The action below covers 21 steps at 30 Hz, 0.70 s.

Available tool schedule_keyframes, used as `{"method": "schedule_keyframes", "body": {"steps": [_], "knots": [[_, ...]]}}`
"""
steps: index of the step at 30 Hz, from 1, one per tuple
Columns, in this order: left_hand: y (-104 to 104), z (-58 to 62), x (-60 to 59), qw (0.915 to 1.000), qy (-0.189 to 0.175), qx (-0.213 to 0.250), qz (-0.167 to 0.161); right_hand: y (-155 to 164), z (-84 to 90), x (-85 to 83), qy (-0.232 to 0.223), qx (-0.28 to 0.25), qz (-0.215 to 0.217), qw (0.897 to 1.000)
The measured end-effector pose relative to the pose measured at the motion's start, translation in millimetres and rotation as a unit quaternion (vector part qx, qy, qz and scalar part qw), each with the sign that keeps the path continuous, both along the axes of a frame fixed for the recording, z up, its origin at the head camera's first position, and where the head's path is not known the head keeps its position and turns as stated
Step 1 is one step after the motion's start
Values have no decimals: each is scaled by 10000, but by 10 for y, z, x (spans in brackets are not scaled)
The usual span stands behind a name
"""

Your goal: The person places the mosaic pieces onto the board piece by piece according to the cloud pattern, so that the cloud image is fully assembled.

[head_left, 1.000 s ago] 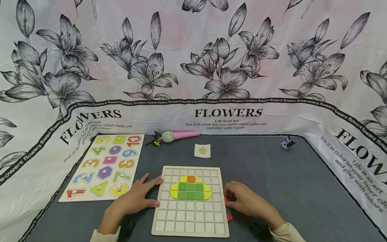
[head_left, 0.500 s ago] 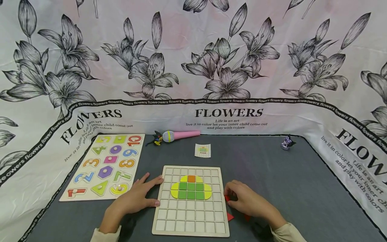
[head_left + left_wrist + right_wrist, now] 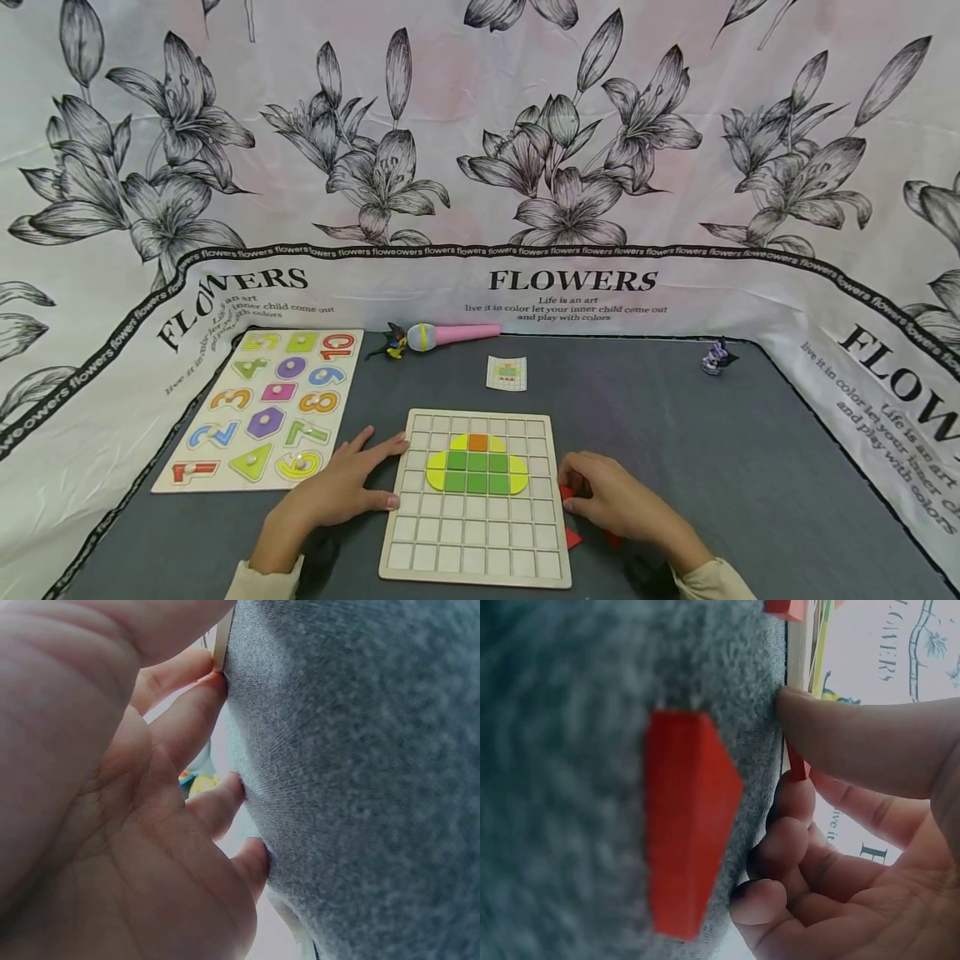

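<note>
A wooden grid board [image 3: 476, 529] lies on the dark cloth, carrying green square tiles [image 3: 477, 472], an orange square tile [image 3: 477, 442] and yellow rounded tiles [image 3: 436, 472]. My left hand [image 3: 330, 492] is spread at the board's left edge, its thumb and index finger touching it. Beside the right edge, my right hand [image 3: 618, 497] pinches a red tile [image 3: 798, 761] between thumb and index finger; the fingers hide much of it. Another red tile [image 3: 573, 539] lies by the board's edge. Below the hand, a red triangular tile [image 3: 686, 825] rests on the cloth.
A number-and-shape puzzle board [image 3: 266, 421] lies at the left. Behind the grid board sits a small pattern card [image 3: 507, 373]. Farther back are a pink toy microphone [image 3: 453, 335], a small dark-and-yellow figure [image 3: 394, 342] and a purple figure [image 3: 716, 358] at right.
The head view has shifted slightly, so everything sits a little farther right. Both hands keep their places beside the board.
</note>
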State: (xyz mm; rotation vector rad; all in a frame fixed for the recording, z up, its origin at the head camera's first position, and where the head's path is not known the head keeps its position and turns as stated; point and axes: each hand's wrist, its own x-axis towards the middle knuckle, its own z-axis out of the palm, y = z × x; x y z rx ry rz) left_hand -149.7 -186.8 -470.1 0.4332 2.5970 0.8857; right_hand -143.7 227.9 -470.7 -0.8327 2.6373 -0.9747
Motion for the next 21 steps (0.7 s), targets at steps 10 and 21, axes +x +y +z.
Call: {"method": "schedule_keyframes", "body": {"steps": [10, 21], "knots": [[-2, -16, -7, 9999, 70, 70, -93, 33, -28, -9, 60, -285, 222, 9993], [7, 26, -3, 9996, 97, 223, -134, -242, 223, -11, -108, -392, 228, 9989]]}}
